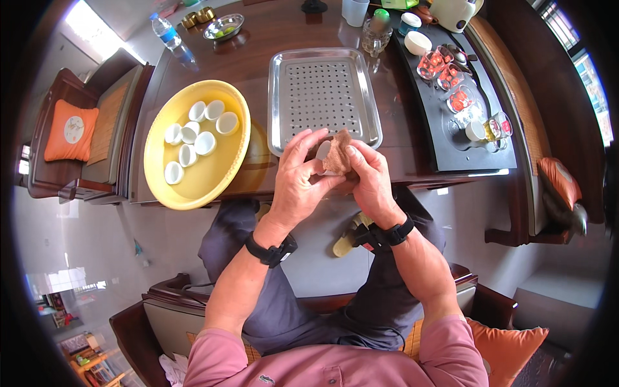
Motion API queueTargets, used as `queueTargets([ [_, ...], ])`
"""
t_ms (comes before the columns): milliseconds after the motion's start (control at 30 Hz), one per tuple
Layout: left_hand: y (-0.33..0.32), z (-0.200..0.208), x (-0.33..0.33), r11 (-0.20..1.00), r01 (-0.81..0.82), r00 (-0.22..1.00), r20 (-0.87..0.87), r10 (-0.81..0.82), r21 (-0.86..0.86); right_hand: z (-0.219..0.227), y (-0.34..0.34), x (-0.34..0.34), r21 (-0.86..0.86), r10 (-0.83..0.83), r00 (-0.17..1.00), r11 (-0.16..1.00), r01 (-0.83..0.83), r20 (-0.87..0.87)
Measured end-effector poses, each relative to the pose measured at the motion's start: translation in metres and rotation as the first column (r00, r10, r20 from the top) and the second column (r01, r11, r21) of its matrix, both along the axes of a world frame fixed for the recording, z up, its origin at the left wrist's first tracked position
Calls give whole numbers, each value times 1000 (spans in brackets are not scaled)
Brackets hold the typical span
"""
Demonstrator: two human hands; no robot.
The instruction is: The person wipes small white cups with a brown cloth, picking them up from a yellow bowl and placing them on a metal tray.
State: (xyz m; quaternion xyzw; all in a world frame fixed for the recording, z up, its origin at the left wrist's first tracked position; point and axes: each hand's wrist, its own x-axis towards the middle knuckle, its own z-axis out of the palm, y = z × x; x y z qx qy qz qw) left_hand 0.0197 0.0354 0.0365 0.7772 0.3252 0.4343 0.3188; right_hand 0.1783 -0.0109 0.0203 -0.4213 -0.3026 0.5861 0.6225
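Note:
Just in front of the table's near edge, my left hand [296,180] grips a small white cup [323,151] between fingers and thumb. My right hand [374,180] pinches a brown cloth [339,155], which is pressed against the cup and covers its right side. Beyond both hands lies a metal tray [319,97] with a perforated surface, holding nothing. To the left, a round yellow basin [151,158] has several white cups [206,143] in it, some upright and some tipped over.
On the right, a black tea tray [445,138] carries glasses with red patterns [460,99], a white bowl [418,43] and a kettle [453,13]. A lidded glass jar [376,35], a water bottle [166,31] and a metal dish [224,27] stand toward the back of the dark table.

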Motion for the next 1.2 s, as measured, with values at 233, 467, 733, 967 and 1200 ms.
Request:
queueTargets([
  [233,5,-4,-3,994,3,993,-122,10,107,3,-3,-10,-40,97,994,994,-99,-41],
  [467,7,-6,-7,995,100,990,-107,-96,29,14,-3,-3,-77,28,993,996,-37,-111],
  [733,10,-2,-14,672,357,873,487,7,-649,-3,-10,-29,422,-296,585,902,-88,755],
  [967,7,-1,-14,701,417,898,383,-218,-578,-5,-4,-22,472,-396,425,877,-87,814],
  [1200,6,2,-18,790,403,910,294,-293,-461,4,3,-9,477,-320,641,875,-84,697],
])
